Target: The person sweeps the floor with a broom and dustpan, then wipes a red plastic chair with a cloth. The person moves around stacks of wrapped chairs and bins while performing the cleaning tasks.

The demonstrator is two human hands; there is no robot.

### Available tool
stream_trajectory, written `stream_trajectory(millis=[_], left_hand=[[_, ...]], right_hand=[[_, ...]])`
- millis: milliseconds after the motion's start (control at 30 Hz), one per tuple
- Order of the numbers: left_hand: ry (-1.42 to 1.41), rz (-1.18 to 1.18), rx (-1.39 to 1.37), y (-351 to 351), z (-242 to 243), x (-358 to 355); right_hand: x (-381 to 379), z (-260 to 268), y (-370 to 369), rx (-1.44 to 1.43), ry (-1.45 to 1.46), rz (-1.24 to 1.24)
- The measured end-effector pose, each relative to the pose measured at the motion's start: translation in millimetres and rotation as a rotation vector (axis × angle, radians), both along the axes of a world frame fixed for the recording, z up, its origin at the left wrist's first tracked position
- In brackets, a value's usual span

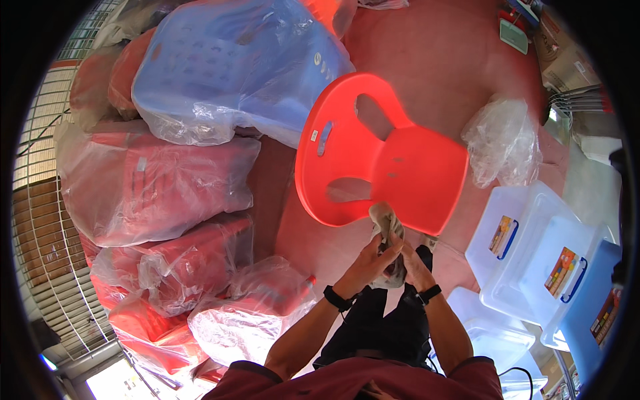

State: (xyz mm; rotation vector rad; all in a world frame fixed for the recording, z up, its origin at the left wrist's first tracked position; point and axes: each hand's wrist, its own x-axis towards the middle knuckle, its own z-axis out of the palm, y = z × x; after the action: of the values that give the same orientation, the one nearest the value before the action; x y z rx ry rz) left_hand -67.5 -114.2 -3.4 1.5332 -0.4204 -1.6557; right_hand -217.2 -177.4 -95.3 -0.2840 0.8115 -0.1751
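Both of my hands grip a crumpled greyish cloth (384, 218) in front of my body. My left hand (374, 261) has its fingers wrapped over the cloth from the left side. From the right, my right hand (415, 265) presses against it, and the two hands nearly meet. Just beyond the cloth stands a red plastic chair (420, 170), with cut-outs in its backrest and a small label near a slot. The cloth's far end overlaps the near edge of the chair in the picture; whether it touches cannot be told.
Blue plastic chairs (200, 75) in clear wrap stand at far left. Below them lie several wrapped red chairs (170, 180). A wire mesh rack (45, 210) borders the left. On the right are a crumpled plastic bag (502, 142), translucent storage boxes (540, 230) and a dustpan (513, 36).
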Motion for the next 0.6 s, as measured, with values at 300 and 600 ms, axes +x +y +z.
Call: stream_trajectory(millis=[300,600], left_hand=[[-1.128,0.426,-0.198,-17,28,136],[-1.168,0.481,-0.135,-34,-35,153]], right_hand=[[85,25,-92,-0.083,-0.133,-0.505],[274,-28,-95,-1.555,0.369,-0.346]])
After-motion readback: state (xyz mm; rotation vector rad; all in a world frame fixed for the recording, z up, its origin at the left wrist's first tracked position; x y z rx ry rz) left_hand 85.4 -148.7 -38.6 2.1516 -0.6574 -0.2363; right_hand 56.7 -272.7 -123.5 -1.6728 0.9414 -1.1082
